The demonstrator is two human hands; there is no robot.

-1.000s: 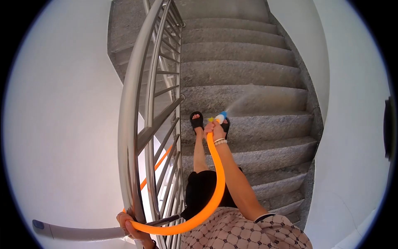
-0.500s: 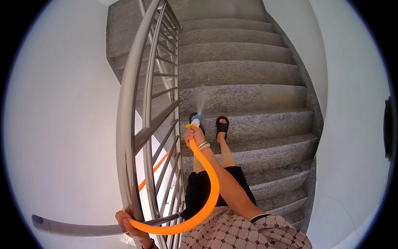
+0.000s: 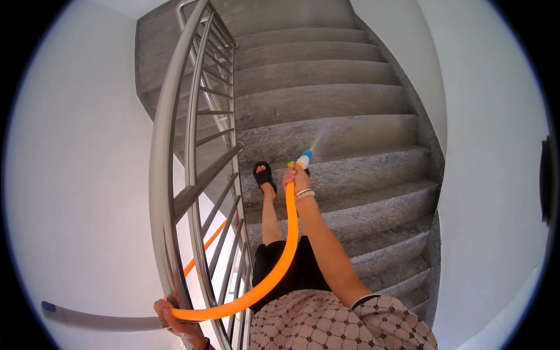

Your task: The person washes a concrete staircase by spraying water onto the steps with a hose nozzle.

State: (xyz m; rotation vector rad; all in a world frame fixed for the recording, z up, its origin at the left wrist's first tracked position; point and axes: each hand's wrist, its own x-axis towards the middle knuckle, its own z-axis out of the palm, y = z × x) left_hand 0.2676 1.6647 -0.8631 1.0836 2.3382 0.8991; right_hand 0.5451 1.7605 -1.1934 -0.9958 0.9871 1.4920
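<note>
My right hand is closed around the end of an orange hose, just behind its nozzle. The spray nozzle has a blue tip, a white body and a yellow tab at its left. A thin fan of water leaves it, up and to the right, toward a grey step. From there the hose curves down to the left. At the railing, my left hand grips the hose near the metal handrail.
Several stone steps stretch ahead. The metal railing with bars runs along the left, and a white wall stands at the right. More orange hose hangs behind the bars. My sandalled left foot is on a step.
My right hand has swung the nozzle to the right, and the spray now points further right. The hose's loop has opened into a gentler curve. My left hand stays by the handrail.
</note>
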